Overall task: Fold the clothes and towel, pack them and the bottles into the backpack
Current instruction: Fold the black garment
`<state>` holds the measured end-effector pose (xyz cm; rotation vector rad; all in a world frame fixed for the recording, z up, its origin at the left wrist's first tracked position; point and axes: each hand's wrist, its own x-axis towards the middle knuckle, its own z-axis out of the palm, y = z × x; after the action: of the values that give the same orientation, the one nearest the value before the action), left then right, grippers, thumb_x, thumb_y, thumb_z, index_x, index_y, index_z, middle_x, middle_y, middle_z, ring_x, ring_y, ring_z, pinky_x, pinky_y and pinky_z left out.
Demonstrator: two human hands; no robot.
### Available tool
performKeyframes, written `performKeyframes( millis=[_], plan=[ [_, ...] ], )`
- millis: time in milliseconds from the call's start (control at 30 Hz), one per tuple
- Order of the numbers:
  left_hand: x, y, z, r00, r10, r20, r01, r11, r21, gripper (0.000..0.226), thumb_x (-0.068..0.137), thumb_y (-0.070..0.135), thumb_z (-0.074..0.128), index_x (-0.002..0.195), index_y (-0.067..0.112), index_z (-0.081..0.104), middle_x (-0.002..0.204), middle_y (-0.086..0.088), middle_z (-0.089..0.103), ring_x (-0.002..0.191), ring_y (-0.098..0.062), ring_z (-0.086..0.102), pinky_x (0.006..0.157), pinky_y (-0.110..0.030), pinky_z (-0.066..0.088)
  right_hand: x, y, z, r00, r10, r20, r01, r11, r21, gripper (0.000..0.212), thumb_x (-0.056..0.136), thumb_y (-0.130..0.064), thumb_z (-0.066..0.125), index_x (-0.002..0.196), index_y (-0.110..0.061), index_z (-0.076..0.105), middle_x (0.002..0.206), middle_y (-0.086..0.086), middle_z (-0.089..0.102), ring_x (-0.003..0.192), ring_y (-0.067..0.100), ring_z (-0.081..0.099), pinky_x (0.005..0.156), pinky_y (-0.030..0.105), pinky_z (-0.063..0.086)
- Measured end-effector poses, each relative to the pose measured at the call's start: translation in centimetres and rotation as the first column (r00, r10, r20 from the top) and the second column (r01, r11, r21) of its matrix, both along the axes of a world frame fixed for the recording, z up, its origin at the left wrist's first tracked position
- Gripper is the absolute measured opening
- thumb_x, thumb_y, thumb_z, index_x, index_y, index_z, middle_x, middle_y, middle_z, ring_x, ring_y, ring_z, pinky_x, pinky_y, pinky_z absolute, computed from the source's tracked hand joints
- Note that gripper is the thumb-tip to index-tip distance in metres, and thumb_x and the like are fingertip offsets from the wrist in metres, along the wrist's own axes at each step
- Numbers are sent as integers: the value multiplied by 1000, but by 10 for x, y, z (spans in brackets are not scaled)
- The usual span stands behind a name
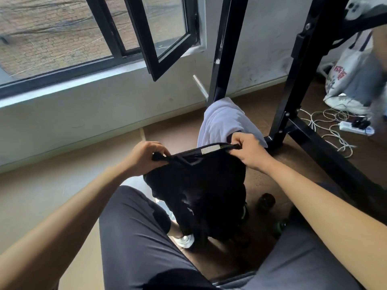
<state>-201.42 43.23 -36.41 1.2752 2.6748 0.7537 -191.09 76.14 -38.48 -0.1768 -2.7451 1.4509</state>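
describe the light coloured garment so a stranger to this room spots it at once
Find the black metal frame right of the open window. At the foot of its window-side post sits a bunched pale lilac garment, just beyond the left hand and right hand. Its pale colour separates it from the black garment those hands grip.

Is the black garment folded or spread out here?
Spread, not folded: the black garment hangs loose from its top edge, which the left hand and right hand grip at either end.
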Motion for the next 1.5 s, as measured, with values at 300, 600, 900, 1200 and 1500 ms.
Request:
performKeyframes(
  millis=[300,600,900,1200,1500],
  plan=[
    [8,-7,-33,989,139,57,-139,990,-8,56,69,7,87,103,34,51,72,11,53,63,-12,49,61,-38,45,6,19,19,967,-90,-236,143,965,218,23,89,-12,68,86,-15,45,74,-1,50,71,21,48,68,38,41],
    [1,-17,-42,869,495,-32,-487,863,132,14,76,7,85,85,14,78,69,2,68,67,-26,65,61,-34,49,12,28,30,965,238,108,-261,896,360,8,91,-29,72,95,-22,71,90,-5,68,88,13,61,80,36,47],
    [-8,-9,-21,765,643,-21,-584,708,398,27,86,3,62,100,16,81,92,-3,80,78,-20,72,75,-31,54,7,26,35,885,255,390,-414,815,406,23,89,-27,71,79,-7,63,71,7,60,65,21,51,59,33,35],
    [-19,-15,14,818,430,382,-575,608,548,32,88,-4,73,76,24,63,65,21,66,63,5,55,64,-13,44,-3,27,61,962,-150,-229,177,979,102,26,89,-7,67,106,-23,78,100,-5,75,98,12,67,87,27,51],
    [-18,-27,36,875,233,424,-450,714,537,17,92,25,64,83,25,49,67,5,54,68,-17,41,60,-32,31,-12,26,64,955,-235,-184,265,951,161,38,92,-3,44,99,-35,64,101,0,70,100,24,62,86,40,54]
  ],
)
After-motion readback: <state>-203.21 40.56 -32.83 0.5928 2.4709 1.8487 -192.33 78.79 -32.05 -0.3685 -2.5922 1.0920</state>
